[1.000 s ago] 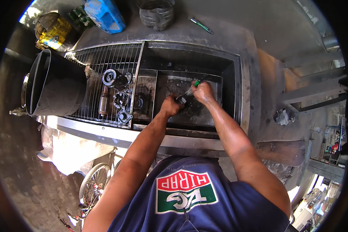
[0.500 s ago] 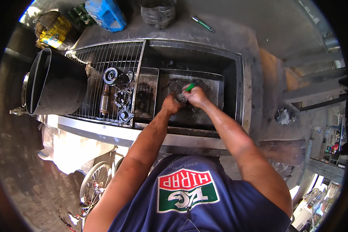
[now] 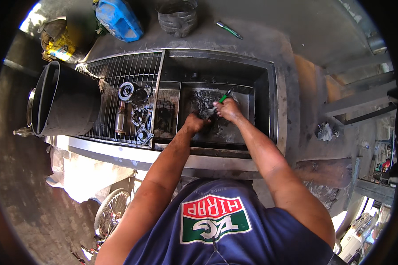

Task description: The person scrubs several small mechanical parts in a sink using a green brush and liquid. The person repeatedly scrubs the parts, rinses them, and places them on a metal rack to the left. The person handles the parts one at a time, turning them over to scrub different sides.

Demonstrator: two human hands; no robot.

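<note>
Over a dark metal wash basin (image 3: 262, 66), both my hands work close together. My right hand (image 3: 227, 109) is closed round a slim green-handled brush (image 3: 223, 96), whose handle points up and away; its lower end is hard to make out between the hands. Beside it on the left, my left hand (image 3: 196, 123) has its fingers curled round a dark, wet piece that I cannot make out. Dark liquid shows on the basin floor beyond my hands.
Left of the basin, a wire rack (image 3: 106, 70) bears a cylindrical armature (image 3: 120, 119), a round pulley part (image 3: 127, 91) and metal housings (image 3: 142, 133). A black bucket (image 3: 70, 101) lies beside them. Behind stand a blue jug (image 3: 118, 20), a cut plastic bottle (image 3: 177, 18) and a green pen-like tool (image 3: 229, 30).
My right hand has turned slightly and shifted down and right, so the green handle shows longer. The hands are a little farther apart. More rippled liquid shows behind them.
</note>
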